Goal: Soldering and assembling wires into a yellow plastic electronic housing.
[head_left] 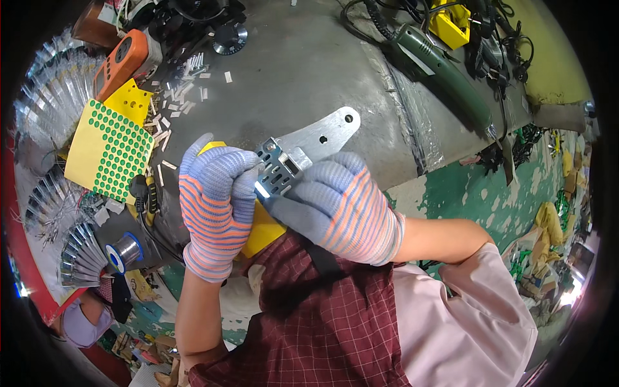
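Both my hands wear striped knit gloves and meet at the near edge of the grey table. My left hand (216,200) is closed, with thumb and fingertips at the left side of a slotted metal bracket (279,169). A yellow piece (263,233) shows below and above this hand, partly hidden by it. My right hand (348,213) is closed on the bracket's right side. A flat silvery metal plate (316,137) with a rounded end and holes reaches out beyond the bracket. Whether plate and bracket are joined, I cannot tell.
Small pale strips (184,90) lie scattered left of centre. Nearby are a sheet of green round stickers (119,151), an orange handheld meter (122,58), a solder spool (124,251) and bundles of metal strips (80,258). A green power tool (442,74) lies far right with cables.
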`<state>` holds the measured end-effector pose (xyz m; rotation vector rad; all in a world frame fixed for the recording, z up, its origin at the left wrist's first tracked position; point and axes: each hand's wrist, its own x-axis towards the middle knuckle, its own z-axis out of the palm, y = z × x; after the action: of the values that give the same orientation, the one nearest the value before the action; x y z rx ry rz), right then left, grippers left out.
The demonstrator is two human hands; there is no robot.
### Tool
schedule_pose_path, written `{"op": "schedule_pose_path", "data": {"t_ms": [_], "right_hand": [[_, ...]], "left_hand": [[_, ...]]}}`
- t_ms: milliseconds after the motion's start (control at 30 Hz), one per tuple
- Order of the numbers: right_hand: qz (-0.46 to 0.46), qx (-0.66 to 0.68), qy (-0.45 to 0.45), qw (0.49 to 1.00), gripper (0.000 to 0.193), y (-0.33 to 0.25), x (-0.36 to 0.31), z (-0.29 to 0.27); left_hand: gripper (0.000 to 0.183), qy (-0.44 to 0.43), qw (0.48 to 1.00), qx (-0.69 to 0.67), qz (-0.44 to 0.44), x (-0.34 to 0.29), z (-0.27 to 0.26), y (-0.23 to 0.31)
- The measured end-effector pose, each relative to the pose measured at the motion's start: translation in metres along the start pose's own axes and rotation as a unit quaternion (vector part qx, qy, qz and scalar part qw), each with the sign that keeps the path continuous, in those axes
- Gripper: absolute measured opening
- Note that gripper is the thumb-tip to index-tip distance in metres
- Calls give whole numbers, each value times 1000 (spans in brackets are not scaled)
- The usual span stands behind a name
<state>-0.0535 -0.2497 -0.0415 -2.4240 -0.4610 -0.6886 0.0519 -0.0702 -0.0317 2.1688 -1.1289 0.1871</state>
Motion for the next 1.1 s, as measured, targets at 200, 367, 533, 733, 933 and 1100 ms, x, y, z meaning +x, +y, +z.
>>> {"op": "schedule_pose_path", "data": {"t_ms": [200, 367, 533, 733, 933, 1100], "right_hand": [[-4, 28, 14, 1000, 29, 1, -15, 5], [26, 66, -30, 997, 27, 4, -7, -10], [61, 125, -58, 989, 28, 19, -5, -16], [78, 175, -22, 981, 28, 17, -8, -16], [89, 175, 14, 980, 26, 19, -12, -11], [99, 193, -2, 976, 25, 20, -15, -7]], "left_hand": [[10, 1, 1000, -18, -13, 3, -1, 1], [10, -1, 994, -73, -81, -4, -4, -5], [11, -36, 931, -253, -260, 20, -19, 6], [13, -225, 963, -51, -140, 56, -40, -7], [11, -310, 946, -15, -93, 74, -44, -6], [10, -374, 927, 8, -35, 86, -46, 0]]}}
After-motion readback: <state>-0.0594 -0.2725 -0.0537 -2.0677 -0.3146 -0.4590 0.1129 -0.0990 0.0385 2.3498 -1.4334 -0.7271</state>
